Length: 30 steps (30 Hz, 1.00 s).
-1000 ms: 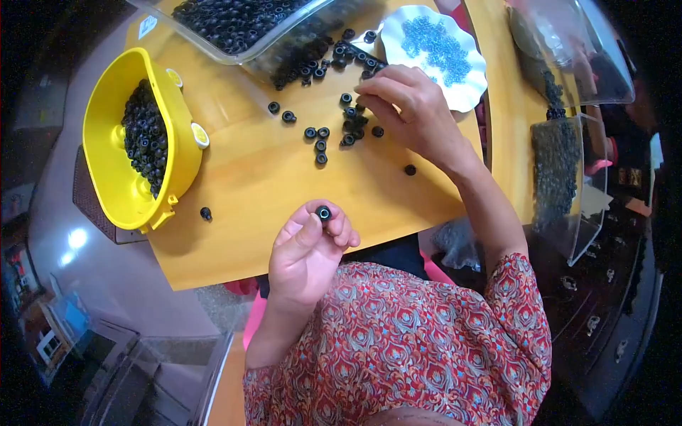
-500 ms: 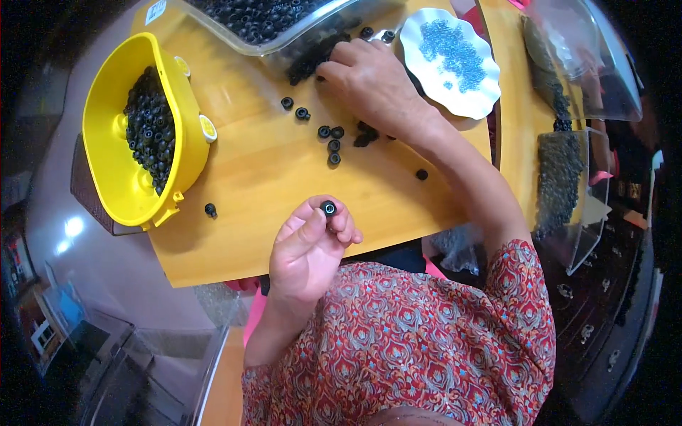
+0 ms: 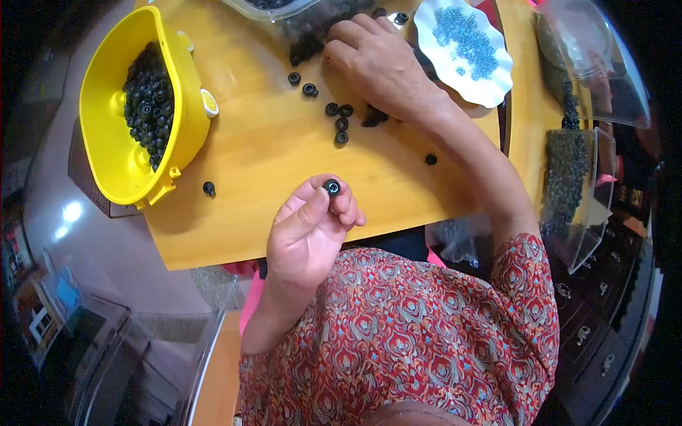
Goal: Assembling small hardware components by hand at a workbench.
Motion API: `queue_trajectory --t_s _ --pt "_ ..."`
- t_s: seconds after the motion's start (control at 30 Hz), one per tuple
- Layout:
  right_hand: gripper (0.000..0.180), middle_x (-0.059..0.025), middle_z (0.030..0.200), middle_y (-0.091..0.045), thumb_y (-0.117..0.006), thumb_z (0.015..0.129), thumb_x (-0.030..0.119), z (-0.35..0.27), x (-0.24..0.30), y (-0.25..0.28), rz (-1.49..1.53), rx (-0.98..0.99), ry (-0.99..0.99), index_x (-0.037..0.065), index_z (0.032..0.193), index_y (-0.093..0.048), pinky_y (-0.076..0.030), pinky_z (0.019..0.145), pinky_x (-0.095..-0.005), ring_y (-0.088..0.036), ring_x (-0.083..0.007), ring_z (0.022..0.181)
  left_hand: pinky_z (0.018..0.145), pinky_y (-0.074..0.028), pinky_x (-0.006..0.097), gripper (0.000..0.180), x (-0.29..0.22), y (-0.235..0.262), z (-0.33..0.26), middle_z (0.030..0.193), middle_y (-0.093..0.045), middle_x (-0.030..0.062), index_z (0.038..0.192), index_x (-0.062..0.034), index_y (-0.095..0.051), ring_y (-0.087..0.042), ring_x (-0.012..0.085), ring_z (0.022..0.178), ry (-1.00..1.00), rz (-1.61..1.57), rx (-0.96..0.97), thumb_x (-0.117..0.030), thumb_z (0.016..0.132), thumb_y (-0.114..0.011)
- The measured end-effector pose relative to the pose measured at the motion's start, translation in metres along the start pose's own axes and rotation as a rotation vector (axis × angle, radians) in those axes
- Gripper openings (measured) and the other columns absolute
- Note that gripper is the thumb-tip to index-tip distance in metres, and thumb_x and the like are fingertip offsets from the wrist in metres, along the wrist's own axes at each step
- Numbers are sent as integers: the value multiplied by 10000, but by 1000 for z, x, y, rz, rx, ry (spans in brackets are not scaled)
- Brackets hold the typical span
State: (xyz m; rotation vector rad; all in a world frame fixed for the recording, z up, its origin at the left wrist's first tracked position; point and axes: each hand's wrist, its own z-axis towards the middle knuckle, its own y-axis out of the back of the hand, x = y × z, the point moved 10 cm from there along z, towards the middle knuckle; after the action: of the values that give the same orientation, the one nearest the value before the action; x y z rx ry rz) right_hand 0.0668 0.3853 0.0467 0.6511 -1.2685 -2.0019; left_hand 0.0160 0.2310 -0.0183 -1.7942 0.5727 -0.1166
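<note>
My left hand (image 3: 305, 231) is closed in a pinch near the table's front edge. Between its thumb and forefinger is a small round black plastic part (image 3: 332, 187), its hollow, shiny-rimmed centre facing up. Farther off, my right hand (image 3: 387, 64) rests palm down beside a heap of the same black parts (image 3: 307, 51). Its fingers are bent together, the tips hidden behind the knuckles. Several loose black parts (image 3: 342, 123) lie between the two hands. Just right of the right hand, a white scalloped plate (image 3: 501, 84) bears tiny clear bluish pieces (image 3: 469, 44).
At the left stands a yellow tub (image 3: 99, 153) with many black parts inside. A clear plastic container (image 3: 266, 13) sits at the far edge. Beyond my right arm, a clear box (image 3: 600, 192) lies with dark parts in it. One lone part (image 3: 209, 188) lies near the tub.
The whole view has shifted, so the table and its contents sit higher in the picture. My left hand keeps its pinch on the black part, and my right hand stays by the heap.
</note>
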Motion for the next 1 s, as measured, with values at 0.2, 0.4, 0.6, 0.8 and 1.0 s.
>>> queue_trajectory --t_s 0.2,0.4,0.6,0.8,1.0 --pt "99 -61 867 -630 -670 793 19 -20 1 40 753 -43 -214 31 888 -647 -482 611 -293 -623 -177 709 771 -386 337 232 0 -6 -4 850 -489 45 1033 -26 -545 -444 161 771 -7 68 -36 -236 934 -542" --pt "133 -62 896 -670 -657 849 45 -74 32 40 1675 100 -624 -15 966 -678 -505 753 -246 -630 -115 832 821 -443 382 240 1 -8 -7 906 -578 98 1112 8 -546 -537 191 802 -38 10 -38 -145 927 -538" --pt "149 -158 946 -615 -635 808 -53 -88 47 53 1888 14 -705 -59 956 -652 -522 692 -251 -611 -176 820 824 -454 355 232 3 -21 -12 896 -593 103 1111 14 -548 -556 202 821 -55 85 -20 -131 931 -529" --pt "160 -157 939 -615 -668 776 -61 -100 53 49 1993 17 -864 -56 932 -633 -515 709 -262 -611 -176 817 814 -457 338 233 4 -27 -19 889 -600 97 1103 19 -549 -562 194 831 -63 103 -23 -134 928 -540" --pt "131 -154 876 -631 -685 752 -63 -90 50 72 1672 -63 -547 -47 876 -644 -495 694 -270 -611 -195 802 818 -472 334 230 8 -25 -23 913 -626 97 1103 19 -555 -592 192 849 -53 83 -13 -124 923 -552"
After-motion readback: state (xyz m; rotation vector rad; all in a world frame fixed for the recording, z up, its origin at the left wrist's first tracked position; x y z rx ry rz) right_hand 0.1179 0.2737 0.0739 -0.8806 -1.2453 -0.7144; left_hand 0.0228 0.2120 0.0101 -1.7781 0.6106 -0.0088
